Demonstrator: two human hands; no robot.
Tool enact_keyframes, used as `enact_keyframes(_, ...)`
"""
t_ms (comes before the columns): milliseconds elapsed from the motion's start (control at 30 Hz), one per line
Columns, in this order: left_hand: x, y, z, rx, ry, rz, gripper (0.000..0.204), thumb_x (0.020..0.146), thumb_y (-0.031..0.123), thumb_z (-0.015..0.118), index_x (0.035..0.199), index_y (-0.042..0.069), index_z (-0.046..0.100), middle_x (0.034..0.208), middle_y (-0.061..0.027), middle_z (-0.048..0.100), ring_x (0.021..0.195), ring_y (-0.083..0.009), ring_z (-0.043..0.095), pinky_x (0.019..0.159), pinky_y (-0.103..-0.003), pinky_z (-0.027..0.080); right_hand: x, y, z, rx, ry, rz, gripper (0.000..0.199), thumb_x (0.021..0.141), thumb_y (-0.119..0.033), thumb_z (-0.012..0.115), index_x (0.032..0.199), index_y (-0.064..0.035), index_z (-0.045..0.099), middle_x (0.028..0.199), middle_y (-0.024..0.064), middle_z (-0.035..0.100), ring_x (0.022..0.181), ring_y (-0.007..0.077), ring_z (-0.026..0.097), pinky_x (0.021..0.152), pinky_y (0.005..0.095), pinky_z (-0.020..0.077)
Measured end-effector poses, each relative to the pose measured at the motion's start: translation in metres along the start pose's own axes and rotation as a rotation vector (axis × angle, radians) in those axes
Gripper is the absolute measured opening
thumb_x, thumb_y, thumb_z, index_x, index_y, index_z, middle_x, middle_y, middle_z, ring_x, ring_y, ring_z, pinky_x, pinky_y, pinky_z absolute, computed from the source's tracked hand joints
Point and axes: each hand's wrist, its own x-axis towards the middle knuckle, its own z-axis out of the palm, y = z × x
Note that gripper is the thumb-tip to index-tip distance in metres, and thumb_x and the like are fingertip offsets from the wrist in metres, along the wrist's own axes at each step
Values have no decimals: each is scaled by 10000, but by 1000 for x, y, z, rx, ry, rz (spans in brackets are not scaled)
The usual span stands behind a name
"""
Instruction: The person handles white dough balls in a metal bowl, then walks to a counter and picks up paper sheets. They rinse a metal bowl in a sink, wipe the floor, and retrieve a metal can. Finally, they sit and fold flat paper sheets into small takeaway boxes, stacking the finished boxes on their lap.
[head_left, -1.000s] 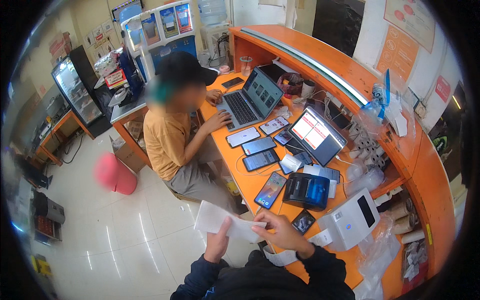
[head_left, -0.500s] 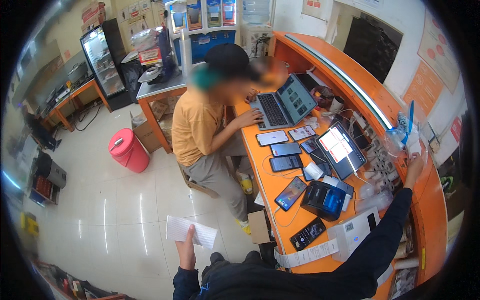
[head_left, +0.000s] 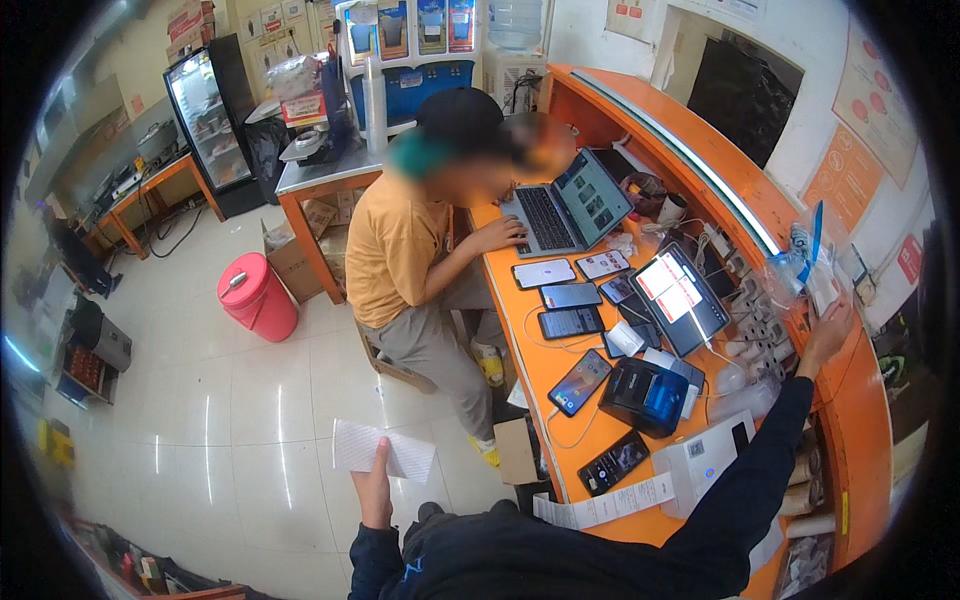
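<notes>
Holding white paper (head_left: pixel 357 447) under its thumb: left hand (head_left: pixel 374 497).

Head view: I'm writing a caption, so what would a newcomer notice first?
The orange counter at right, crowded with phones and a laptop, would probably catch the eye first, then the pink bucket at left. At lower left, the left hand holds a white sheet; the right hand is up by a clear bag.

Orange desk (head_left: pixel 632 530), open laptop (head_left: pixel 543 218), several phones (head_left: pixel 580 382), propped tablet (head_left: pixel 680 298), dark printer (head_left: pixel 640 396), white device (head_left: pixel 703 462)
</notes>
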Motion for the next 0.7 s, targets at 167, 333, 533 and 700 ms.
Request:
enact_keyframes(167, 1, -2, -9, -71, -27, -26, 370, 846, 194, 656, 1106, -37, 531, 1051, -93, 571, 985, -175, 516, 893, -301, 388, -43, -94, -58, 386, 360, 377, 226, 951, -195, 439, 1004, 9, 519, 1027, 150, 582, 881, 262, 562, 749, 354, 461)
enact_keyframes(333, 8, 11, -25, -58, -160, -38, 343, 861, 199, 613, 1110, -26, 541, 1061, -91, 578, 977, -176, 522, 893, -297, 380, -194, -338, -131, 1674, -978, 706, 337, 966, -308, 377, 986, -4, 521, 990, 200, 608, 884, 274, 605, 846, 385, 479)
enact_keyframes(533, 25, 27, -91, -511, -124, -120, 303, 866, 169, 535, 1082, -38, 579, 1103, -100, 574, 999, -184, 535, 922, -316, 381, -270, -514, -188, 2088, -1886, 1055, 235, 979, -296, 348, 966, -75, 427, 976, 221, 620, 882, 314, 638, 842, 421, 489)
enact_keyframes(700, 55, 23, -170, -616, -56, -272, 306, 865, 150, 536, 1124, -12, 521, 1089, -98, 565, 1038, -205, 530, 929, -352, 394, -300, -597, -220, 2112, -1946, 1044, 239, 979, -294, 348, 963, -66, 418, 998, 231, 604, 899, 346, 633, 844, 448, 490)
